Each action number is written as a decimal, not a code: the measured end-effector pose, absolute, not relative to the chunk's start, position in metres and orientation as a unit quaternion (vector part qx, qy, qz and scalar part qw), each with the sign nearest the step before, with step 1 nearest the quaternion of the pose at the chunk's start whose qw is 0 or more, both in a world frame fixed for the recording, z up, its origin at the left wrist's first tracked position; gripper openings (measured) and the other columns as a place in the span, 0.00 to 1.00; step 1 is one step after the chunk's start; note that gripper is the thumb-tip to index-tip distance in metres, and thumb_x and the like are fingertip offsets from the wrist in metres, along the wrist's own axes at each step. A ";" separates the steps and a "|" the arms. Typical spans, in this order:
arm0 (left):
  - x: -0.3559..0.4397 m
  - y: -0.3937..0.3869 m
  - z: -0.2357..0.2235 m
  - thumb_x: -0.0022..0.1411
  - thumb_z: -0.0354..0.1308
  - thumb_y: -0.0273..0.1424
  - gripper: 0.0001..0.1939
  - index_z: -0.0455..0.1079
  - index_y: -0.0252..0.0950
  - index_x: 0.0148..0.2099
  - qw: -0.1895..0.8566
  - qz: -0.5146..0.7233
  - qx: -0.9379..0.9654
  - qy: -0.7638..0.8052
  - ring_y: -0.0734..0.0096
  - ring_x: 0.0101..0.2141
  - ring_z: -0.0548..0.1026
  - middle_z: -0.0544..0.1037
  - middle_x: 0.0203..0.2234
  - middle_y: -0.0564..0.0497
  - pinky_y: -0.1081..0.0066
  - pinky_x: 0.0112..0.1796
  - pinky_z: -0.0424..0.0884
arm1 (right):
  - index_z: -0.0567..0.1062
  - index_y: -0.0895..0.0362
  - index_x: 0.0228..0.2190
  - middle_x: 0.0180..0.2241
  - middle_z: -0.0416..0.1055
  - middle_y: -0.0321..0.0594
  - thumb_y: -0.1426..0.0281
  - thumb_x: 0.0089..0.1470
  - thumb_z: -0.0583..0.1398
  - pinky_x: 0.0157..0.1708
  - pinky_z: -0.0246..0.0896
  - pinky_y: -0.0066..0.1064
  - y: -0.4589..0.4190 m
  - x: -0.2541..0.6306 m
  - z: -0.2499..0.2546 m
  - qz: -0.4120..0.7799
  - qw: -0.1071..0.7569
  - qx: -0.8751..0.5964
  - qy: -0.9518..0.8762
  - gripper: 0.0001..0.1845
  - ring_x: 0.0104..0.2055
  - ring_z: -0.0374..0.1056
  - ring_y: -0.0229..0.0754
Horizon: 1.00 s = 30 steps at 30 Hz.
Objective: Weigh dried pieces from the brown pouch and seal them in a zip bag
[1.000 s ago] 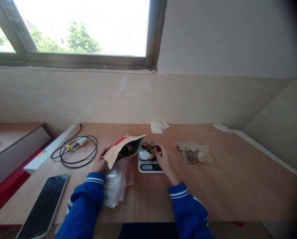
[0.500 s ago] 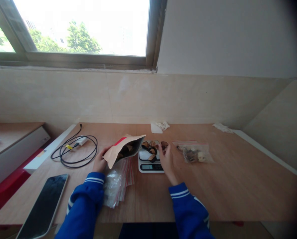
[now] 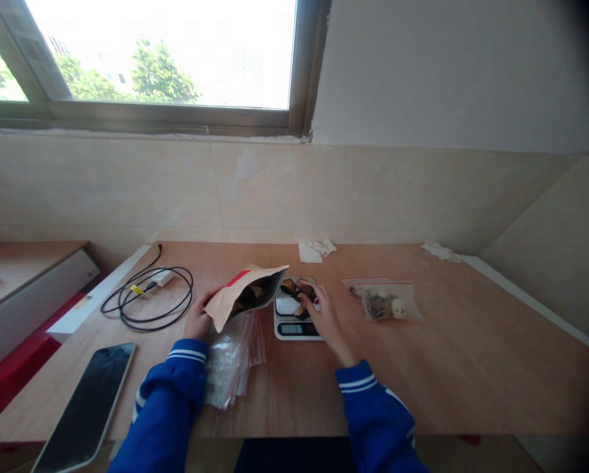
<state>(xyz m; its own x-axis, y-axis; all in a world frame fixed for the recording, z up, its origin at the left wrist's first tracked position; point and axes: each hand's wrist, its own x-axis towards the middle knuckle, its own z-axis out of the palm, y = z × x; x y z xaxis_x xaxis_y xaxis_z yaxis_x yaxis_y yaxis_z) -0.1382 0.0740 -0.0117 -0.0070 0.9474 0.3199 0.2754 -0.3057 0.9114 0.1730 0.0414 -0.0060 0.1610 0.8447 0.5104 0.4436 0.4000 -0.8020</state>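
Note:
My left hand (image 3: 198, 320) is closed on the left side of a brown kraft paper pouch (image 3: 225, 301) with a red patch. The pouch is tilted, its open mouth facing right, and brown dried pieces show inside. Beside it, a white kitchen scale (image 3: 281, 332) carries several curled brown-black dried slices (image 3: 289, 286). Over the scale's right half is my right hand (image 3: 327, 318), thumb and fingers pinching a dark dried slice (image 3: 306, 290). That slice is at the pile; whether it rests there I cannot tell. The scale's display is lit but unreadable.
Clear zip bags (image 3: 228, 368) lie under and in front of the pouch. A filled zip bag (image 3: 390, 303) lies right of the scale. At left are a coiled black cable (image 3: 121, 309) with a white plug and a large phone (image 3: 87, 407). Crumpled tissue (image 3: 323, 247) lies by the wall.
My right hand has moved left with the dark slice, from the scale's right edge to over the pile. My left hand and the pouch have stayed nearly still.

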 end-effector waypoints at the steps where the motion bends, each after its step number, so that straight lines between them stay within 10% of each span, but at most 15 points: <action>1: -0.138 0.074 -0.012 0.45 0.59 0.30 0.25 0.71 0.32 0.49 0.326 0.513 0.626 0.488 0.52 0.48 0.72 0.76 0.45 0.43 0.56 0.51 0.65 | 0.69 0.54 0.49 0.42 0.69 0.44 0.62 0.54 0.56 0.44 0.61 0.38 0.042 0.171 -0.007 0.205 0.566 -0.510 -0.614 0.20 0.44 0.65 0.45; 8: -0.139 0.074 -0.012 0.48 0.57 0.30 0.25 0.69 0.30 0.50 0.316 0.507 0.645 0.477 0.52 0.48 0.71 0.76 0.46 0.42 0.55 0.51 0.64 | 0.68 0.54 0.46 0.40 0.70 0.42 0.65 0.53 0.58 0.30 0.64 0.31 0.049 0.153 -0.004 0.308 0.542 -0.467 -0.627 0.17 0.33 0.68 0.40; 19: -0.141 0.076 -0.014 0.45 0.59 0.30 0.25 0.70 0.31 0.49 0.311 0.507 0.645 0.480 0.52 0.46 0.72 0.77 0.44 0.43 0.56 0.50 0.65 | 0.77 0.55 0.41 0.38 0.68 0.46 0.78 0.54 0.54 0.44 0.58 0.41 0.064 0.151 0.004 0.064 0.394 -0.526 -0.751 0.15 0.43 0.61 0.47; 30: -0.140 0.076 -0.014 0.45 0.59 0.31 0.25 0.70 0.31 0.49 0.329 0.509 0.636 0.478 0.52 0.48 0.71 0.76 0.44 0.43 0.55 0.50 0.64 | 0.71 0.48 0.47 0.50 0.63 0.44 0.63 0.57 0.56 0.49 0.50 0.44 0.028 0.132 0.016 0.023 0.263 -0.500 -0.825 0.16 0.51 0.57 0.50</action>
